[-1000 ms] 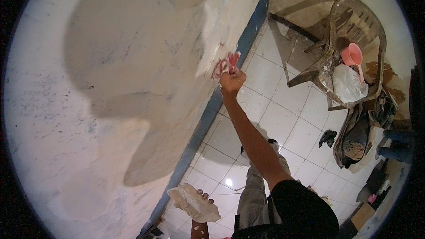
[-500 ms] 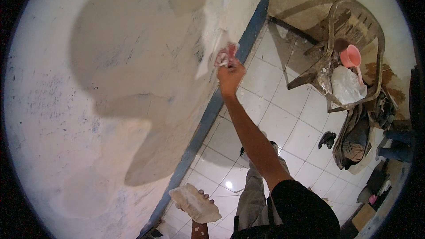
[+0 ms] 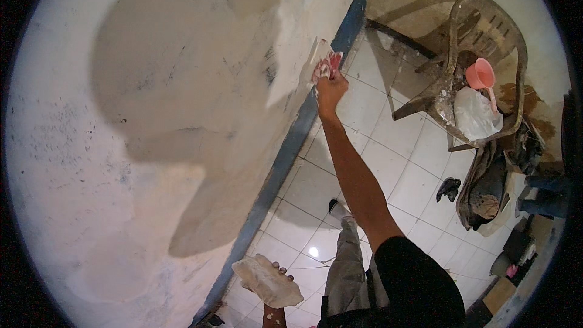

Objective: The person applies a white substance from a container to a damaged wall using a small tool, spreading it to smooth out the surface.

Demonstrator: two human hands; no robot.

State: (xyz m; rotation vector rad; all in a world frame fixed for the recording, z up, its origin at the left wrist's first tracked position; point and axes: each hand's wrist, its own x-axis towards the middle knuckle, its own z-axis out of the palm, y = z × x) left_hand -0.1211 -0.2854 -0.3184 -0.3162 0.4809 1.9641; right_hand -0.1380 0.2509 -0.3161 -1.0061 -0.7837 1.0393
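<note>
My right hand (image 3: 331, 91) is closed on a scraper (image 3: 322, 61) with a red, white-smeared grip, its blade against the pale plastered wall (image 3: 152, 206) just above the blue skirting band (image 3: 278, 173). The wall has patchy smears, dark scuffs and a large shadow over it. Low in the view, my left hand (image 3: 284, 271) grips a flat, irregular cream slab (image 3: 261, 279) with a white coating, its fingers curled over the right-hand edge.
A dirty plastic chair (image 3: 520, 73) in the corner holds a pink dipper (image 3: 478, 73) and a white plastic bag (image 3: 477, 118). On the white tiles (image 3: 403, 176) lie a dark sack (image 3: 473, 194), a black crumpled item (image 3: 448, 190) and assorted clutter along the right.
My right hand with the scraper has moved up and to the right along the wall, closer to the corner. My left hand has barely moved.
</note>
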